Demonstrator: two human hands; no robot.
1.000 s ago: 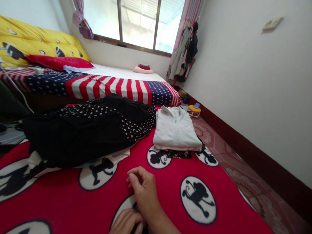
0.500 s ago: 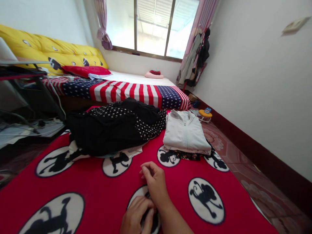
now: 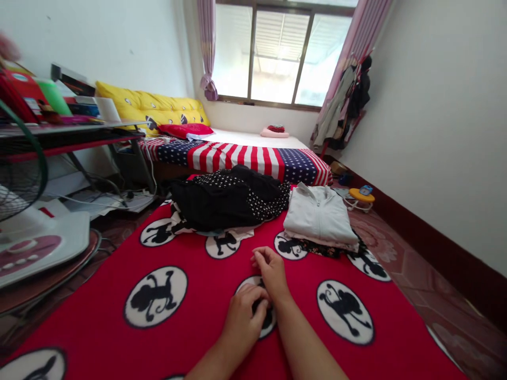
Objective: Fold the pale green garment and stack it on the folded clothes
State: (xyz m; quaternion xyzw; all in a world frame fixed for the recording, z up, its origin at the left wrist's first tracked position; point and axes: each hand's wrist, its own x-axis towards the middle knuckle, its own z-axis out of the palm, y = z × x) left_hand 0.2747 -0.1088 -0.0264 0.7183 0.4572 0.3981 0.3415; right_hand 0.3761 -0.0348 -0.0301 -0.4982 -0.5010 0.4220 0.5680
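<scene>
Moved since the earlier frame: our head view swings back and levels, so a desk (image 3: pixel 71 129) and a fan (image 3: pixel 19 163) enter at the left, and both our hands sit higher in the picture.

Head view, left hand (image 3: pixel 241 316): we see it curved palm-down on a red monkey-print blanket (image 3: pixel 99 295), over a white monkey circle (image 3: pixel 268 320). Its fingers are bent, and we cannot tell whether they grip anything.

Head view, right hand (image 3: pixel 271 272): it is just above the left hand, nearly touching it, with its fingers curled and the tips bunched together. We cannot tell whether they pinch anything.

Head view, blanket: it lies spread on a tiled floor (image 3: pixel 415 274), under and around both hands.

Head view, nearby clothes: a folded white zip jacket (image 3: pixel 319 216) lies ahead and to the right of our hands, on top of dark patterned cloth (image 3: pixel 320 249). A black polka-dot garment (image 3: pixel 222 198) is bunched just to its left.

Head view, room: beyond the blanket is a bed with a flag-print sheet (image 3: pixel 237 158), a yellow cushion (image 3: pixel 150 108) and a red pillow (image 3: pixel 184 130). A window (image 3: pixel 279 55) is behind it, with hanging clothes (image 3: pixel 340 108) at the right. A small yellow stool (image 3: pixel 361 196) stands by the wall.
</scene>
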